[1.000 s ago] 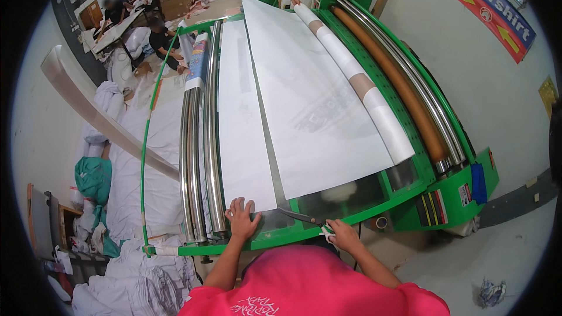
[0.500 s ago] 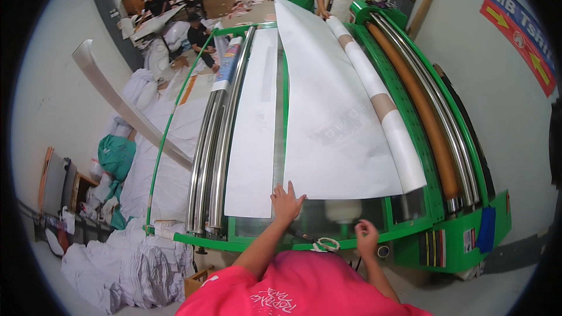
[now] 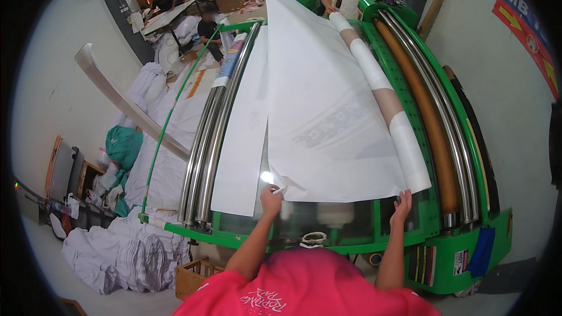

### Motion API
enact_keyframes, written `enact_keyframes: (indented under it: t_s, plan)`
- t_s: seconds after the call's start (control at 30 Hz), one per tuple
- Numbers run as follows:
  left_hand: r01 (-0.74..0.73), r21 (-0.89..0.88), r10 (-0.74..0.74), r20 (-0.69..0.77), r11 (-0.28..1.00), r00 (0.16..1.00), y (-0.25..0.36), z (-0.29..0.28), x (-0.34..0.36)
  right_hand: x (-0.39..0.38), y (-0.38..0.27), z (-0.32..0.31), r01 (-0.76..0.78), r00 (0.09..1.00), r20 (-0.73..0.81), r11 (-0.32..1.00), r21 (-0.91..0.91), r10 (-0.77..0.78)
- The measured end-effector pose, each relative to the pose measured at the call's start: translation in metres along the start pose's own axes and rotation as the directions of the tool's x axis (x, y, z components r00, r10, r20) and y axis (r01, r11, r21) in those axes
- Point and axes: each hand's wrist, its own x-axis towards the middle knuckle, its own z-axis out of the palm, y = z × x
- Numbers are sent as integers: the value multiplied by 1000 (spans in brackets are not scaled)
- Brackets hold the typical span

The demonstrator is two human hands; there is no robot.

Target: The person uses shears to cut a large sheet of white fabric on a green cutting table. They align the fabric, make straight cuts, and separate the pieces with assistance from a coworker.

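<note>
Steel rollers left; narrow white paper strip alongside. Left hand pinches near left corner of wide white sheet, spread across green-framed roller machine. Right hand: fingers loosely apart, by white roll's near end, contact unclear. Brown roller beyond.

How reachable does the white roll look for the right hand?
Likely yes: the right hand is right by the near end of the white roll, and nothing visible blocks it.

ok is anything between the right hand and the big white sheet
Nothing visible: the right hand is at the near right corner of the white sheet, beside the white roll; contact is unclear.
</note>
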Motion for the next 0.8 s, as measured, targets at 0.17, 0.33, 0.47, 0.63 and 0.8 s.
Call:
enact_keyframes:
  t_s: [0.17, 0.33, 0.47, 0.63, 0.8]
  plan:
    - [329, -699, -313, 157, 635, 937, 20, -2, 5, 78, 4, -24, 57, 989, -137, 997, 53, -50]
    - [481, -666, -394, 291, 570, 872, 9, -67, -14, 57, -12, 35, -31, 781, -561, 879, -475, -275]
    - [493, -641, -332, 364, 589, 870, 23, -81, -21, 82, -6, 10, 297, 894, -346, 955, -21, -285]
    - [389, -769, -336, 240, 507, 911, 82, -136, -30, 69, -46, -12, -38, 970, -220, 954, 298, 108]
    - [93, -878, -159, 19, 469, 987, 60, -267, 3, 19, -52, 25, -287, 922, -62, 783, 552, 382]
